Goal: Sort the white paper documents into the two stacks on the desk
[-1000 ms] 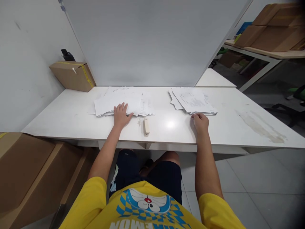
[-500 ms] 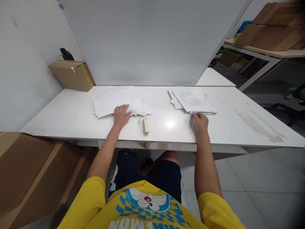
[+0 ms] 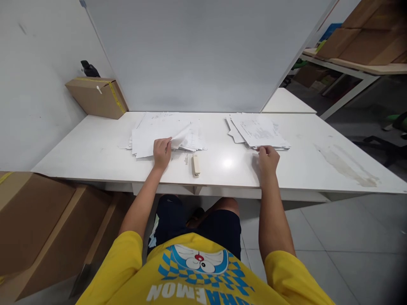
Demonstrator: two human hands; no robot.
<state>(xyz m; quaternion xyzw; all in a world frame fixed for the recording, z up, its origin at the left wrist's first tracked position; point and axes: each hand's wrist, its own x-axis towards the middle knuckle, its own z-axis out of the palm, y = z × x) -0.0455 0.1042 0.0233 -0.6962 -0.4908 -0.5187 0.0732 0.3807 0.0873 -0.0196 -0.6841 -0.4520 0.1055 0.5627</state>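
My left hand (image 3: pixel 162 151) is closed on the edge of a white sheet of paper (image 3: pixel 148 142), whose right corner curls up off the left pile. Beneath that sheet lie loose papers (image 3: pixel 194 140), fanned unevenly. At the near edge of the right-hand stack of papers (image 3: pixel 259 130) is my right hand (image 3: pixel 269 159), its fingers pinched together; what is between them, if anything, is hidden. Between the two hands a cream stapler (image 3: pixel 196 165) rests on the white table (image 3: pixel 229 176).
A taped cardboard box (image 3: pixel 95 97) stands at the table's back left, with a black object (image 3: pixel 90 69) behind it. A pale panel (image 3: pixel 190 55) rises along the back edge. Larger cartons (image 3: pixel 41 228) sit below left; more boxes (image 3: pixel 372 42) are on another table at right.
My left hand has closed from lying on the pile to gripping the top sheet, and its right corner has lifted. The right hand has barely shifted, staying at its stack's near edge.
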